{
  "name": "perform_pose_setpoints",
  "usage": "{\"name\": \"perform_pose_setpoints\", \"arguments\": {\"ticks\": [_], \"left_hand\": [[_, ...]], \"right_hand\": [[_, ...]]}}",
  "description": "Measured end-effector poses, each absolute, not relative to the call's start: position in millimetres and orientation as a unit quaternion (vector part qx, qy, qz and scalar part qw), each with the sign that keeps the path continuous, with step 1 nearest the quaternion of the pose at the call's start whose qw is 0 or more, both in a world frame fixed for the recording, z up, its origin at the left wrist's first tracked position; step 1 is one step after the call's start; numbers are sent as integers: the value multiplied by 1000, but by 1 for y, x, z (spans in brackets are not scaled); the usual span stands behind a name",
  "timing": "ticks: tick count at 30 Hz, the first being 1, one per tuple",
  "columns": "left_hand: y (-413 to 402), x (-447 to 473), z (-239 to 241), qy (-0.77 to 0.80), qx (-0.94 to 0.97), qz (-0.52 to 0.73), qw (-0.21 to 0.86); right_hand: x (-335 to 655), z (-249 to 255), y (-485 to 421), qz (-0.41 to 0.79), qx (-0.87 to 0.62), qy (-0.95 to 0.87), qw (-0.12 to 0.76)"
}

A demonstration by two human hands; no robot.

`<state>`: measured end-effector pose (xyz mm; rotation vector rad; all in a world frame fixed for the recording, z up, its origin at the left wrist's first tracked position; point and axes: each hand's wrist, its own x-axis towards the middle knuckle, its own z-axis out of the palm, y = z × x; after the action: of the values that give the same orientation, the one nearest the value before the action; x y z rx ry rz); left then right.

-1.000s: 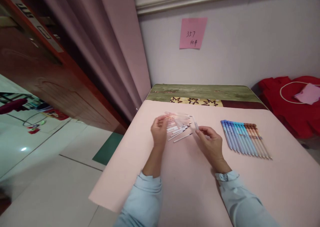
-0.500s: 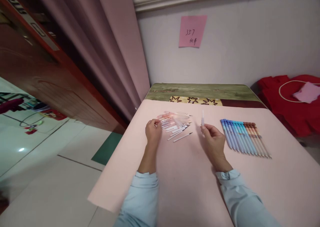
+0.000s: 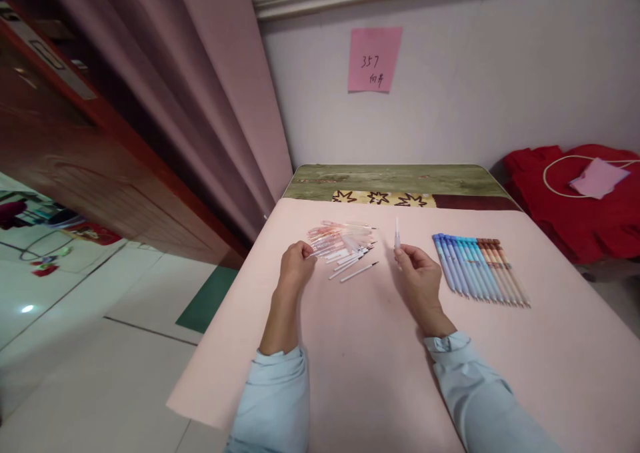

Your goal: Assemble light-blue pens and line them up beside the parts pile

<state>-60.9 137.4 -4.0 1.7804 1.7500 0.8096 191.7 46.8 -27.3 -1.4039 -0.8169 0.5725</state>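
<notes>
My left hand [image 3: 296, 264] is closed in a pinch at the left end of a loose pile of clear and pinkish pen barrels [image 3: 327, 233]. A slim pen part, probably a barrel, shows at its fingertips. White pen refills [image 3: 359, 272] with dark tips lie at the pile's near side. Right of the pile, my right hand [image 3: 420, 281] pinches a whitish translucent pen part [image 3: 397, 233], held upright with its narrow end up. Its lower end is hidden by the fingers. Beyond that hand, a neat row of pens [image 3: 475, 270] runs from blue through turquoise to brown.
A pink sheet [image 3: 365, 366] covers most of the table, whose green patterned top [image 3: 400, 176] shows at the back. A red cloth-covered seat [image 3: 545, 206] stands to the right. A wooden door [image 3: 125, 153] and a mauve curtain [image 3: 225, 73] are on the left.
My left hand has drawn slightly away from the pile, with a slim part now showing at its fingertips. My right hand keeps the pen part upright. The whole view has shifted a little.
</notes>
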Motion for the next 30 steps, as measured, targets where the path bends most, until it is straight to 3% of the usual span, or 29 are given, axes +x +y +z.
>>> {"name": "perform_pose_setpoints", "arguments": {"ticks": [8,16,23,30], "left_hand": [[139,-65,-5,609,685,316,245],[142,-84,0,537,605,372,455],[139,-39,-2,444,408,573,555],[127,3,-5,376,377,561,634]], "right_hand": [[192,-28,47,243,-617,-369,651],[189,-23,47,296,-585,-339,675],[187,-22,45,254,-608,-423,622],[187,-21,42,228,-613,-480,584]]}}
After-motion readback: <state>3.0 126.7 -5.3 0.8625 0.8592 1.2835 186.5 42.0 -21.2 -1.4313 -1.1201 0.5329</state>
